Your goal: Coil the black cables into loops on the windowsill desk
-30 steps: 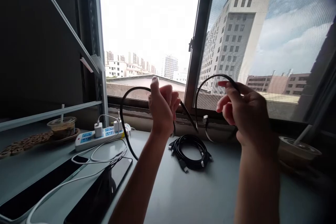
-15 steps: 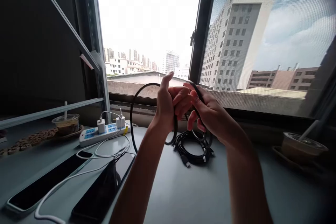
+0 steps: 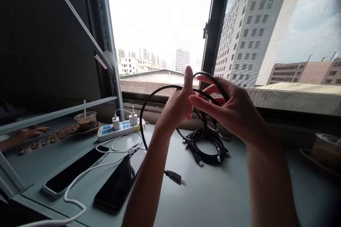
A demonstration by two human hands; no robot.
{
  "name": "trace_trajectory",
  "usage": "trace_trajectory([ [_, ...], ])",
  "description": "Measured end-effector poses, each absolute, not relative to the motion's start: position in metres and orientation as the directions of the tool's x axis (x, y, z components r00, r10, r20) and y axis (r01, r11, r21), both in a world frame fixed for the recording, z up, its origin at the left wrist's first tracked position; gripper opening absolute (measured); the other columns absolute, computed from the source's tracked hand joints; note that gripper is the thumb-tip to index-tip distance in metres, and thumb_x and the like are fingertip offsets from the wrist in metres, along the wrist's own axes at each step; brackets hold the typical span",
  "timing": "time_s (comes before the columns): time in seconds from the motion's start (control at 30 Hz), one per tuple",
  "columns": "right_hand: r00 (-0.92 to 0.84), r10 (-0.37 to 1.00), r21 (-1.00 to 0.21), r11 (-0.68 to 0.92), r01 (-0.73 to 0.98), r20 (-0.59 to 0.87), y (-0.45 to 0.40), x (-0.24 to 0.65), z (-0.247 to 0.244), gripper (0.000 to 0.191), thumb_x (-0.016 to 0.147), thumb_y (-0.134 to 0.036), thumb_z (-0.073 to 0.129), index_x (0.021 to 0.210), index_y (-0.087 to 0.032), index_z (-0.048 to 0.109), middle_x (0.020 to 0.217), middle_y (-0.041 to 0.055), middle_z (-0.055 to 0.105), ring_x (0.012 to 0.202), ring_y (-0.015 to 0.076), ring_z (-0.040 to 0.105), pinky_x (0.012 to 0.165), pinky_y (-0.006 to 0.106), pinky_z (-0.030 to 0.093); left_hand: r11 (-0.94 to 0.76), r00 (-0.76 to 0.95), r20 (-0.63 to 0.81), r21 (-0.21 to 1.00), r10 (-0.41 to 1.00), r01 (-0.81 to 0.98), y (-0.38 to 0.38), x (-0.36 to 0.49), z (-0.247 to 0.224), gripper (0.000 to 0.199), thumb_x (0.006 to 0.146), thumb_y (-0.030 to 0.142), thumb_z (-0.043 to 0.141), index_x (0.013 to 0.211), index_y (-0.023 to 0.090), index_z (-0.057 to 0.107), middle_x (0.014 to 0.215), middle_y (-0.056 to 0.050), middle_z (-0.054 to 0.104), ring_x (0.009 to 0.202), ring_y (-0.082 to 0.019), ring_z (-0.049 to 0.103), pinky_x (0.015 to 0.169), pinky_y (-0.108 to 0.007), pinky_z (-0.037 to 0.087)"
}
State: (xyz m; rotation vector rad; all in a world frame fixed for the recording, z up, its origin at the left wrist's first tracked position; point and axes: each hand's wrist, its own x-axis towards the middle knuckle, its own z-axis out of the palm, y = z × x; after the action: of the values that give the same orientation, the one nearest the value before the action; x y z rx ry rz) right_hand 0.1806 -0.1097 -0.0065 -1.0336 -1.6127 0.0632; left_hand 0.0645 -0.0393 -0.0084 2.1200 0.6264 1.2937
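Observation:
A black cable (image 3: 145, 104) hangs in loose loops between my hands, above the table. My left hand (image 3: 181, 101) has its thumb pointing up and the cable passing between thumb and palm; its other fingers are mostly hidden. On the right, my right hand (image 3: 226, 103) holds loops of the same cable, with its thumb reaching towards my left hand. A black connector with a pale tip (image 3: 176, 177) hangs beside my left forearm. Behind and below the hands, a coiled bundle of black cables (image 3: 206, 156) lies on the table.
Two phones (image 3: 76, 172) (image 3: 117, 184) lie at the left near a white cable (image 3: 76, 202). A power strip (image 3: 121, 130) holds two chargers. Drink cups (image 3: 86, 120) (image 3: 326, 149) stand on both sides. Another person's hand (image 3: 33, 133) is at the far left. A metal frame (image 3: 110, 42) stands by the window.
My hands have moved apart a little and my right hand has opened wider around the loops. The connector has come into view. The view has shifted left, and another person's hand now shows.

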Motion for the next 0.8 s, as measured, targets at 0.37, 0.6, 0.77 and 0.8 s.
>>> trace_trajectory([
  [0.37,-0.177,0.584,-0.254,0.58,0.774,0.793,-0.113,0.182,-0.009,0.033,0.072,-0.024,0.062,0.104,-0.018,0.058,0.065,-0.0017,0.056,0.051,0.0084,0.046,0.045,0.019,0.038,-0.545,0.658,0.327,0.824,0.678,0.152,-0.047,0.06,-0.003,0.073,0.074,0.077,0.009,0.043,0.017,0.038,0.039,0.001,0.038,0.033,-0.007,0.039,0.041,-0.024,0.035],
  [0.6,-0.267,0.691,-0.185,0.505,0.843,0.672,-0.11,0.196,-0.009,0.022,0.074,-0.024,0.06,0.095,-0.018,0.061,0.062,-0.0027,0.056,0.053,0.009,0.047,0.048,0.02,0.036,-0.551,0.737,0.103,0.735,0.667,0.396,-0.044,0.052,-0.001,0.071,0.08,0.068,0.004,0.038,0.019,0.031,0.036,0.002,0.032,0.035,-0.008,0.042,0.059,-0.028,0.042],
  [0.77,-0.154,0.603,-0.131,0.402,0.906,0.783,-0.134,0.193,-0.007,0.029,0.075,-0.018,0.055,0.101,-0.025,0.066,0.079,0.0003,0.067,0.066,0.0153,0.06,0.057,0.025,0.042,-0.612,0.909,-0.001,0.739,0.416,0.281,-0.048,0.042,0.002,0.076,0.08,0.067,0.001,0.041,0.018,0.044,0.034,0.0,0.037,0.034,-0.009,0.044,0.05,-0.024,0.039],
  [0.8,-0.113,0.574,-0.144,0.384,0.912,0.811,-0.139,0.193,-0.007,0.031,0.075,-0.019,0.056,0.104,-0.026,0.065,0.086,0.0013,0.069,0.073,0.0178,0.062,0.061,0.027,0.044,-0.622,0.936,-0.01,0.745,0.351,0.241,-0.05,0.039,0.003,0.077,0.081,0.066,0.002,0.045,0.018,0.049,0.035,-0.001,0.041,0.035,-0.01,0.045,0.048,-0.024,0.038],
])
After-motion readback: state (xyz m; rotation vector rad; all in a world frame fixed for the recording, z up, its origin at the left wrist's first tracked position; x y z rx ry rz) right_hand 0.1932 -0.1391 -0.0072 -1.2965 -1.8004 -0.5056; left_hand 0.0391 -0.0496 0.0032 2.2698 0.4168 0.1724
